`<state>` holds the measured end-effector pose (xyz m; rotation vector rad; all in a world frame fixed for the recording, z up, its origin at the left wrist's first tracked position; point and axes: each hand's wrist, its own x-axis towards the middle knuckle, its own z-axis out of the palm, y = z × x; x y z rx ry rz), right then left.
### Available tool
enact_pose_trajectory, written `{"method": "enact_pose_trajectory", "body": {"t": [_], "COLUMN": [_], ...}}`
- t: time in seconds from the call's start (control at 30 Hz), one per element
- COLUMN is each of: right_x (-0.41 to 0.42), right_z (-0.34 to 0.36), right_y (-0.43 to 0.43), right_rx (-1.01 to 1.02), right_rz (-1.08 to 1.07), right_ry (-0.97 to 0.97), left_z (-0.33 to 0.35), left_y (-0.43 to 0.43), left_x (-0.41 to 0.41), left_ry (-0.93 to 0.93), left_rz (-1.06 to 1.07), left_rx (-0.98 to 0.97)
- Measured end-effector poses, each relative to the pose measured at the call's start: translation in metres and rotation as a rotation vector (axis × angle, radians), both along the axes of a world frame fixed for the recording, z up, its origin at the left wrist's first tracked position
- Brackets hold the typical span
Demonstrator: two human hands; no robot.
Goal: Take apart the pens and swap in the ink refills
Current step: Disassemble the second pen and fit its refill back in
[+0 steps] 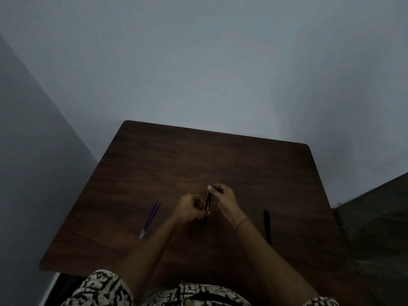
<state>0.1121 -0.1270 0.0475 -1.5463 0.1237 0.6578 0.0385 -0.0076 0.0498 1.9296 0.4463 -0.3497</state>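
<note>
Over the dark wooden surface [198,155], the left hand [189,208] grips the slim black plastic pen [208,203] at its near end and the right hand [223,196] pinches its far end, where a blue refill tip [211,184] pokes out, so this looks mid-swap, next needing a straight, steady slide.

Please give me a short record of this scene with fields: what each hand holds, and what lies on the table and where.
surface: dark wooden table
left hand: grips the lower end of the black pen
right hand: pinches the pen's upper end, where a blue refill tip sticks out
left of the hands: two blue refills, side by side on the table
right of the hands: second black pen, lying on the table, untouched
right wrist: thin bracelet
</note>
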Motion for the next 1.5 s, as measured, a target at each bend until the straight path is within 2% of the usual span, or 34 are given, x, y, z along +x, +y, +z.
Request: {"method": "enact_pose_trajectory", "body": {"t": [0.07,0.2,0.27,0.67,0.8,1.03,1.23,1.5], "right_x": [-0.001,-0.002,-0.002,0.003,0.000,0.004,0.001,0.001], "right_z": [0.000,0.001,0.000,-0.006,-0.007,-0.009,-0.001,0.001], "right_y": [0.000,0.000,-0.002,0.001,0.005,0.006,0.004,0.005], "right_rx": [0.014,0.210,0.243,-0.055,0.065,-0.048,0.119,0.070], "right_rz": [0.012,0.017,0.022,0.097,0.118,0.098,0.094,0.109], "right_ry": [0.021,0.157,0.167,0.041,0.105,0.033,0.116,0.133], "left_z": [-0.001,0.001,0.001,-0.006,-0.005,-0.006,-0.005,-0.005], "left_y": [-0.001,0.000,0.002,0.006,0.008,0.010,0.011,0.012], "left_x": [-0.001,-0.002,-0.002,-0.004,-0.003,-0.004,-0.006,-0.011], "left_ry": [-0.011,-0.003,0.009,0.038,0.042,0.044,0.029,0.027], "left_rz": [-0.003,0.012,0.031,0.009,0.017,-0.003,0.010,0.018], "left_rx": [-0.002,-0.032,-0.038,-0.025,-0.013,0.008,0.022,0.033]}}
